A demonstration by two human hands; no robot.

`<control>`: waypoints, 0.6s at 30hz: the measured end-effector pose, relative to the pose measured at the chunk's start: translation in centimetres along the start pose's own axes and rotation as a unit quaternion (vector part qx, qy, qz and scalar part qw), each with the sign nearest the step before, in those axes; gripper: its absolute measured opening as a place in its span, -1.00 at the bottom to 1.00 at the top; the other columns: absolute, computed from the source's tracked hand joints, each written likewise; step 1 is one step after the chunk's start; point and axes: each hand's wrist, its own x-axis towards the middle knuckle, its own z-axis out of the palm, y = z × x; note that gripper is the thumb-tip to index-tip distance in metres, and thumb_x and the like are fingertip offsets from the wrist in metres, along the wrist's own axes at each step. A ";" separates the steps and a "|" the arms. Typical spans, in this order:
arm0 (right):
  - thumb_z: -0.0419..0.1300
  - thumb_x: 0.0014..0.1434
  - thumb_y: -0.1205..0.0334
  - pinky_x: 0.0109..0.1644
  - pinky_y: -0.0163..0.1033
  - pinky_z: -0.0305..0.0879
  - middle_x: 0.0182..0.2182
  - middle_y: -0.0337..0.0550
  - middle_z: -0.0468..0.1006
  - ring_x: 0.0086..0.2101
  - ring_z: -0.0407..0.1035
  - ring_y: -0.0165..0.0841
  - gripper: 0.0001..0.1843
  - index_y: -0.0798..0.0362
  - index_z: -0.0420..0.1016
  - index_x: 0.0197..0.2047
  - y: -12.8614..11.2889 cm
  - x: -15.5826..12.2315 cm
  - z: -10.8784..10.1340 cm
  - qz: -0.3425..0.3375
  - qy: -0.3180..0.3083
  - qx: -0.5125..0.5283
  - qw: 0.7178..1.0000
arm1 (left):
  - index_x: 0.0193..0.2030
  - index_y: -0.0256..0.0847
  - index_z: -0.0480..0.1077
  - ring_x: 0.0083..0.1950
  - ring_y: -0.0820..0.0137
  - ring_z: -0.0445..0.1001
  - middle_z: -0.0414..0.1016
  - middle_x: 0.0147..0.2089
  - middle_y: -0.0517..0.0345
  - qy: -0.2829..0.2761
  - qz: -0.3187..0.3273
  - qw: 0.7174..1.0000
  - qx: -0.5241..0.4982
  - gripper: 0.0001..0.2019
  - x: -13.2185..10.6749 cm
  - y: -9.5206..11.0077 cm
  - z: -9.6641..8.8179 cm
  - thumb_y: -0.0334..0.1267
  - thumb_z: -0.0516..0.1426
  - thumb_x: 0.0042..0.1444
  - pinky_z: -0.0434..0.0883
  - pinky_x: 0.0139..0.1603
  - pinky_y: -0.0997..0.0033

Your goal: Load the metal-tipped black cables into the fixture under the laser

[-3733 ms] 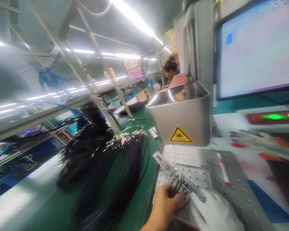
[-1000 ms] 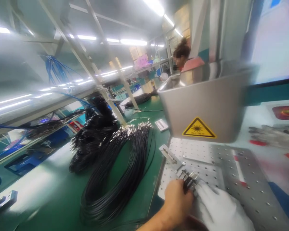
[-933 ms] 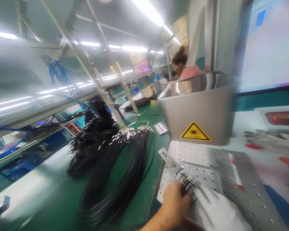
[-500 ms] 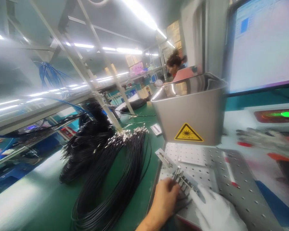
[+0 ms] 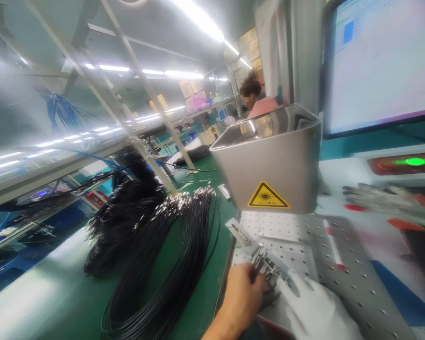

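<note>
My left hand (image 5: pixel 243 293), bare, has its fingers closed at the near side of a metal fixture (image 5: pixel 265 262), around the ends of some black cables (image 5: pixel 269 296). Several silvery connectors stick up from the fixture beside my fingertips, some of them at a tilt. My right hand (image 5: pixel 317 304) wears a white glove. Its fingers close on the right end of that fixture, though the palm hides part of the contact. Both hands are over a perforated metal plate (image 5: pixel 352 278).
Bundled black cables (image 5: pixel 194 245) with metal ends lie on the green table (image 5: pixel 65 293). A metal housing (image 5: pixel 269 165) with a laser warning sign rises beyond the plate. A red-and-white marker (image 5: pixel 333 245), gloves (image 5: pixel 378 200) and a monitor (image 5: pixel 382 66) are rightward. A person (image 5: pixel 258 99) works behind.
The view has shifted slightly. The connectors at the fixture, earlier in a neat row, now look raised and uneven by my left fingers. Both hands have stayed at the fixture.
</note>
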 end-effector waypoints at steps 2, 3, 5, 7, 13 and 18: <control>-0.02 0.08 0.38 -0.30 -0.14 0.41 -0.11 0.03 0.50 -0.24 0.40 -0.19 -0.58 0.01 0.60 -0.11 0.1 -0.2 0.3 -0.014 -0.002 -0.005 1.000 | -0.58 -0.15 0.06 -0.44 0.48 0.09 0.07 -0.58 0.34 0.001 0.001 0.999 0.033 -0.69 -0.3 0.2 0.0 -0.37 0.08 0.12 -0.02 -0.39 0.37; -0.01 0.08 0.38 -0.30 -0.13 0.41 -0.10 0.03 0.50 -0.24 0.40 -0.19 -0.58 0.01 0.60 -0.11 0.1 -0.3 0.4 -0.016 -0.001 -0.007 1.000 | -0.58 -0.15 0.05 -0.44 0.48 0.11 0.09 -0.57 0.33 -0.002 0.002 0.999 0.045 -0.69 -0.4 0.2 0.1 -0.37 0.08 0.13 -0.02 -0.38 0.36; -0.01 0.08 0.38 -0.29 -0.12 0.41 -0.10 0.04 0.50 -0.23 0.40 -0.17 -0.58 0.02 0.59 -0.10 0.1 -0.3 0.4 -0.013 0.004 -0.008 1.000 | -0.56 -0.15 0.05 -0.44 0.47 0.10 0.09 -0.56 0.32 -0.010 0.007 0.998 0.063 -0.69 -0.5 0.3 0.2 -0.36 0.07 0.14 -0.02 -0.37 0.36; -0.01 0.07 0.40 -0.29 -0.12 0.41 -0.11 0.04 0.50 -0.23 0.39 -0.18 -0.58 0.04 0.59 -0.11 0.1 -0.1 0.2 -0.005 0.007 -0.001 1.000 | -0.56 -0.14 0.05 -0.44 0.46 0.08 0.10 -0.56 0.31 -0.016 0.011 0.997 0.077 -0.71 -0.5 0.3 0.2 -0.34 0.06 0.14 -0.01 -0.37 0.35; -0.03 0.12 0.41 -0.37 -0.17 0.38 -0.16 -0.05 0.50 -0.37 0.34 -0.27 -0.57 0.03 0.56 -0.05 0.0 0.0 -0.2 0.022 -0.012 0.025 0.999 | -0.45 -0.21 0.38 -0.37 0.37 0.24 0.44 -0.41 0.04 -0.035 0.011 0.988 0.148 -0.84 -0.3 0.9 -0.3 -0.30 0.05 0.11 0.01 -0.35 0.30; 0.01 0.10 0.38 -0.36 -0.19 0.39 -0.16 -0.11 0.52 -0.39 0.32 -0.27 -0.57 -0.07 0.59 -0.06 0.4 0.0 0.3 0.022 -0.039 0.064 0.997 | -0.32 -0.29 0.52 -0.29 0.26 0.43 0.59 -0.26 -0.15 -0.063 0.017 0.985 0.157 -0.79 -0.3 1.2 -0.5 -0.30 0.05 0.12 0.08 -0.33 0.28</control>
